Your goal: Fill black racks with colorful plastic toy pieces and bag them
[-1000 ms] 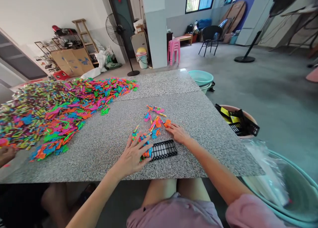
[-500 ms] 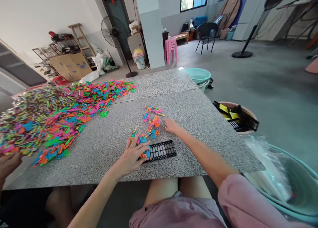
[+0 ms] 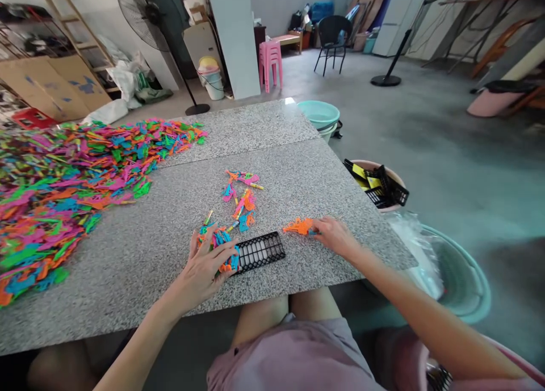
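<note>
My left hand (image 3: 208, 266) curls over a bunch of small colourful plastic toys (image 3: 221, 239) at the left end of a black mesh basket (image 3: 260, 251). White strips show through the basket's bottom, and its left end is hidden under the hand and toys. To the right of the basket, my right hand (image 3: 336, 236) pinches a flat orange plastic toy (image 3: 299, 226), with a bit of blue at the fingertips. Beyond the basket lie several loose toys (image 3: 244, 204) in pink, orange and blue, some with yellow sticks.
A large heap of similar toys (image 3: 106, 164) covers the left of the speckled stone table (image 3: 179, 204). Past the right edge, a pink tub (image 3: 394, 178) holds black baskets, and a green tub (image 3: 472, 283) stands nearer with clear plastic bags (image 3: 415, 249).
My right hand has moved right and nearer me from beside the loose toys, and an orange toy now shows in its fingers. My left hand stays on its bunch. The view has turned right.
</note>
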Demonstrator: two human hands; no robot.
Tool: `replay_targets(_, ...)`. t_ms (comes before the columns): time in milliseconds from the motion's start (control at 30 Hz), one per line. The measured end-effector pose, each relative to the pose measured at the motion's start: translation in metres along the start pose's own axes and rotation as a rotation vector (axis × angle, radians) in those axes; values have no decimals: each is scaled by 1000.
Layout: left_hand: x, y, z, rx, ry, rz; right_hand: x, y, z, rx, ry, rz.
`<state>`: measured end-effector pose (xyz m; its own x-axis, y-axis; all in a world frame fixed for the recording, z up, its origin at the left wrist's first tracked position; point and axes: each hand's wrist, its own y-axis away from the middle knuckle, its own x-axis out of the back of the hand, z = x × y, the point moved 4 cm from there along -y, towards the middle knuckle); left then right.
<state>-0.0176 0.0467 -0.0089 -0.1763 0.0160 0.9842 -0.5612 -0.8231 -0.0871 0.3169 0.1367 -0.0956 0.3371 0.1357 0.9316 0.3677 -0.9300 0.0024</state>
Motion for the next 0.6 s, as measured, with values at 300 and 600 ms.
replay_targets(300,5,-2,7,41,14,-60,-28,-11,-86,-98,-562,45)
replay_targets(600,1,0,5,23,-22,-74,-67,-53,-153,10,-804,-38)
